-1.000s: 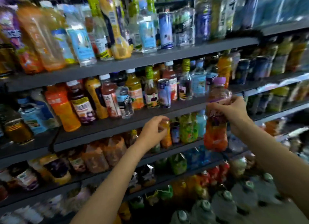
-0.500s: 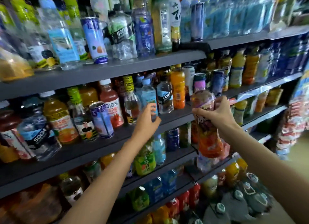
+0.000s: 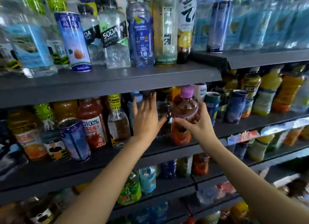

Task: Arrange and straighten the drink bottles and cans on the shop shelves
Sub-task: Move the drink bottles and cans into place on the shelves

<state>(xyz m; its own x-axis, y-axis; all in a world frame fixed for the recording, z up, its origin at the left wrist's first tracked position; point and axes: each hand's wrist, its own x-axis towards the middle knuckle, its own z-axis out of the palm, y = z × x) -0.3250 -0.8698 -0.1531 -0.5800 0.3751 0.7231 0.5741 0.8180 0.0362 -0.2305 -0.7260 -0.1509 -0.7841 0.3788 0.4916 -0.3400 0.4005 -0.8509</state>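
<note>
One purple-capped bottle [image 3: 184,113], gripped by the right hand [image 3: 199,123], nears the middle shelf [image 3: 167,150]; left hand [image 3: 147,118] open, fingers straight; neighbouring bottles apparently remain unstraightened.

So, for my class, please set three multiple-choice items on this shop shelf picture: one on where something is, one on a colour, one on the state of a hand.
1. Where is the bottle that the right hand holds?
A. at the middle shelf, in front of its drinks
B. standing on the top shelf
C. lying on the floor

2. What colour is that bottle's cap?
A. green
B. purple
C. white

3. How is the left hand?
A. curled round a can
B. open, fingers spread
C. out of view

Answers:
1 A: the right hand grips the bottle level with the middle shelf.
2 B: the cap is purple.
3 B: the left hand reaches in among the middle shelf's bottles with straight, spread fingers, gripping nothing.
</note>
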